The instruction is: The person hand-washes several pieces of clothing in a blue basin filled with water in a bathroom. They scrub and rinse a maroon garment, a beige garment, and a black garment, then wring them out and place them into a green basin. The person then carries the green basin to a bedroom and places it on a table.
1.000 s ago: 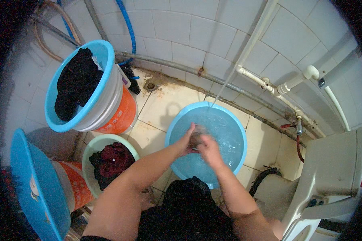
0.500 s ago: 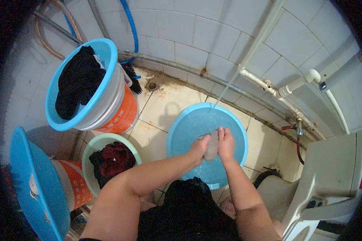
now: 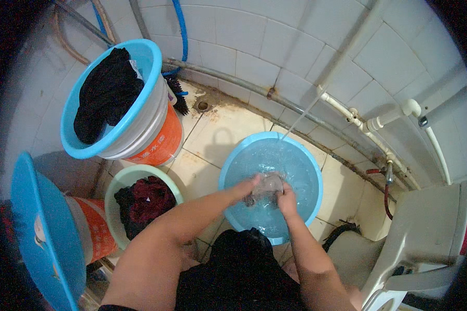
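A thin grey piece of cloth (image 3: pixel 270 184) is stretched between my two hands over a light blue basin (image 3: pixel 224 171) of water. My left hand (image 3: pixel 250 186), slightly blurred, grips the cloth's left side. At its right edge, my right hand (image 3: pixel 287 199) pinches it with thumb and fingers. A darker part of the cloth hangs at or just under the water, and ripples spread around it. From the upper right, a thin stream of water (image 3: pixel 302 116) falls into the basin's far side.
To the left, a blue basin (image 3: pixel 153 57) with dark clothes (image 3: pixel 109 96) rests on a bucket (image 3: pixel 158 137). Nearer are a pale green tub (image 3: pixel 111 194) holding dark red and black clothes and another blue basin (image 3: pixel 46 228). A toilet (image 3: pixel 425 217) stands at right.
The cloth was bunched between my hands; now it is spread out between them. My left hand has shifted slightly left, my right hand slightly down, and the view has tilted a little.
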`<control>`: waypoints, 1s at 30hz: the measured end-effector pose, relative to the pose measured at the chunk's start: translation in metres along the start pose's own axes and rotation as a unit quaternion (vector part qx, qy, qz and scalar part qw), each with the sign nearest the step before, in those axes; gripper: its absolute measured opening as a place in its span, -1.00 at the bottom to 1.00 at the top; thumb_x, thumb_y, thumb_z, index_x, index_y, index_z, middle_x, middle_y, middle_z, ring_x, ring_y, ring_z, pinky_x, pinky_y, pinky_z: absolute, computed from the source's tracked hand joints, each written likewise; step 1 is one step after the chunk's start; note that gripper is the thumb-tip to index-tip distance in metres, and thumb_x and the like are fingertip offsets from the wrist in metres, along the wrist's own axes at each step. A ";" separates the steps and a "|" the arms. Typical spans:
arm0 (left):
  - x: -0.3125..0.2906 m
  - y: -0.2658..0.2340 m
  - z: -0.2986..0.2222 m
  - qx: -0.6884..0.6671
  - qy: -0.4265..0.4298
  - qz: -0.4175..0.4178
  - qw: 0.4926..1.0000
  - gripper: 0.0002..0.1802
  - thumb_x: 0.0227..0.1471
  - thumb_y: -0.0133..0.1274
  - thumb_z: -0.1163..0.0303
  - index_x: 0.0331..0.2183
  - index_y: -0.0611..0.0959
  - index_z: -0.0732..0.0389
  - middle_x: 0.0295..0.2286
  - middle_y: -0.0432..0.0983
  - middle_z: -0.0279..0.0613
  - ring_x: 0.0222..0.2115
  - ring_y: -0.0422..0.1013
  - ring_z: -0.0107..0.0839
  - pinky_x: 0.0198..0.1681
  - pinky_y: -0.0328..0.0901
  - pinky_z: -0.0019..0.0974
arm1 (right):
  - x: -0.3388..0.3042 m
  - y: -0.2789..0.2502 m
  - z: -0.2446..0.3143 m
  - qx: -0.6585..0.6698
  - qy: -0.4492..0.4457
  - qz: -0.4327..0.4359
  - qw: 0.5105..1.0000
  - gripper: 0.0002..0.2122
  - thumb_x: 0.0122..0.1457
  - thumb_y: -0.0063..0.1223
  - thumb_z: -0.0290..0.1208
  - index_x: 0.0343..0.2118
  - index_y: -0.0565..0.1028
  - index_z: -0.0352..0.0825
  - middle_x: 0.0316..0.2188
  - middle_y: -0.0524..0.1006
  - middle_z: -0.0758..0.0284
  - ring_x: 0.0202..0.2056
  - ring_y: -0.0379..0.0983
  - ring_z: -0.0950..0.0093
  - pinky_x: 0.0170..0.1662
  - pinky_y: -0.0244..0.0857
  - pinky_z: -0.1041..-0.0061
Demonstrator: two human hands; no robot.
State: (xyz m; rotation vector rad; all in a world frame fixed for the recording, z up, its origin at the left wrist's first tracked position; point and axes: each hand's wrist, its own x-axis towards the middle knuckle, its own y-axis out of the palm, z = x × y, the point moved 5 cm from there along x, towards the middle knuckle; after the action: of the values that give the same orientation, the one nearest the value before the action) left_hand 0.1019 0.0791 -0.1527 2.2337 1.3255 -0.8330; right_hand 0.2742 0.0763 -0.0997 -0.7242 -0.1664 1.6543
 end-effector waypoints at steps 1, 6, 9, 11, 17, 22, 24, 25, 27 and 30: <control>-0.048 0.009 -0.046 -0.173 -0.037 0.010 0.984 -0.34 0.02 -0.27 -0.18 0.00 0.34 0.09 -0.06 0.31 -0.10 -0.03 0.22 -0.16 0.04 0.08 -0.07 | -0.003 0.001 0.011 0.048 -0.028 0.007 0.998 -0.56 -0.07 -0.04 -0.49 -0.03 0.32 -0.30 -0.10 0.39 0.08 -0.02 0.26 0.16 0.04 0.13 0.34; -0.069 0.005 -0.079 -0.435 -0.002 0.147 0.888 -0.39 0.04 -0.28 -0.19 -0.18 0.47 0.15 -0.20 0.41 -0.12 -0.23 0.37 -0.32 -0.21 0.31 -0.24 | -0.073 0.004 0.179 -0.101 -0.356 -0.037 0.928 -0.75 -0.21 0.04 -0.48 -0.37 0.39 -0.35 -0.41 0.40 0.14 -0.31 0.30 0.13 -0.24 0.21 0.26; -0.082 0.008 -0.109 -0.450 -0.006 0.219 0.866 -0.58 0.05 -0.14 -0.06 -0.39 0.48 0.12 -0.42 0.47 -0.24 -0.49 0.39 -0.42 -0.41 0.33 -0.34 | -0.094 0.014 0.203 -0.099 -0.384 -0.081 0.914 -0.75 -0.26 0.11 -0.44 -0.46 0.36 -0.34 -0.48 0.37 0.16 -0.39 0.29 0.14 -0.34 0.20 0.27; -0.078 0.012 -0.109 -0.529 0.032 0.192 0.826 -0.63 0.06 -0.13 0.01 -0.39 0.49 0.13 -0.43 0.47 -0.23 -0.48 0.39 -0.41 -0.41 0.32 -0.31 | -0.100 0.016 0.205 -0.074 -0.379 -0.107 0.916 -0.73 -0.26 0.16 -0.39 -0.47 0.35 -0.34 -0.51 0.38 0.16 -0.42 0.32 0.14 -0.36 0.22 0.28; -0.071 0.016 -0.079 -0.492 0.004 -0.042 0.870 -0.63 -0.01 -0.03 0.12 -0.29 0.48 0.22 -0.39 0.47 -0.19 -0.41 0.41 -0.33 -0.34 0.32 -0.26 | -0.042 -0.001 0.135 0.077 -0.137 -0.159 0.975 -0.66 -0.06 0.13 -0.15 -0.37 0.39 -0.35 -0.54 0.45 0.14 -0.47 0.41 0.18 -0.33 0.28 0.30; -0.051 -0.004 -0.047 -0.241 0.004 -0.028 0.970 -0.39 -0.03 -0.04 0.06 -0.04 0.33 0.27 -0.13 0.36 -0.04 -0.13 0.32 -0.18 -0.09 0.23 -0.15 | -0.009 -0.007 -0.003 -0.003 -0.055 -0.205 0.977 -0.50 0.02 0.03 -0.13 -0.07 0.27 -0.40 -0.30 0.44 0.00 -0.27 0.40 0.17 -0.16 0.25 0.36; -0.035 -0.014 -0.018 -0.086 -0.033 -0.102 0.991 -0.34 0.00 -0.11 -0.02 0.04 0.23 0.19 -0.10 0.33 -0.10 -0.09 0.28 -0.16 -0.07 0.21 -0.10 | -0.021 0.001 -0.022 -0.219 -0.088 -0.265 0.935 -0.48 0.05 0.01 -0.17 -0.02 0.20 -0.41 -0.25 0.42 -0.04 -0.22 0.38 0.16 -0.13 0.24 0.39; -0.029 -0.016 -0.009 -0.003 -0.051 -0.134 0.990 -0.30 0.02 -0.14 -0.05 0.08 0.18 0.15 -0.08 0.32 -0.13 -0.07 0.26 -0.15 -0.07 0.20 -0.07 | -0.020 0.006 -0.037 -0.200 -0.056 -0.232 0.950 -0.55 0.06 0.02 -0.27 -0.05 0.24 -0.42 -0.23 0.42 0.04 -0.17 0.35 0.20 -0.10 0.21 0.35; -0.051 0.000 -0.025 -0.036 -0.075 -0.135 0.987 -0.24 0.01 -0.17 -0.12 0.11 0.11 0.13 -0.06 0.29 -0.12 -0.06 0.25 -0.12 -0.04 0.17 -0.04 | -0.015 0.012 -0.037 0.027 0.018 -0.114 0.993 -0.57 0.04 0.04 -0.37 -0.05 0.25 -0.44 -0.22 0.41 0.09 -0.13 0.31 0.27 -0.07 0.17 0.37; -0.079 0.006 -0.044 -0.186 -0.079 -0.102 0.974 -0.21 -0.01 -0.21 -0.20 0.11 0.11 0.10 -0.04 0.27 -0.14 -0.08 0.28 -0.13 -0.04 0.19 -0.06 | -0.032 0.011 0.055 0.153 -0.023 0.033 0.987 -0.61 0.02 0.06 -0.45 -0.08 0.29 -0.43 -0.25 0.41 0.16 -0.10 0.27 0.32 -0.04 0.13 0.39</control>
State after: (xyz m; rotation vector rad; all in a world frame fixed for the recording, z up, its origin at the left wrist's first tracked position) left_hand 0.0907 0.0531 -0.0669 1.7294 1.5096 -0.7415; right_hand 0.2363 0.0595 -0.0496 -0.4612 0.0796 1.7112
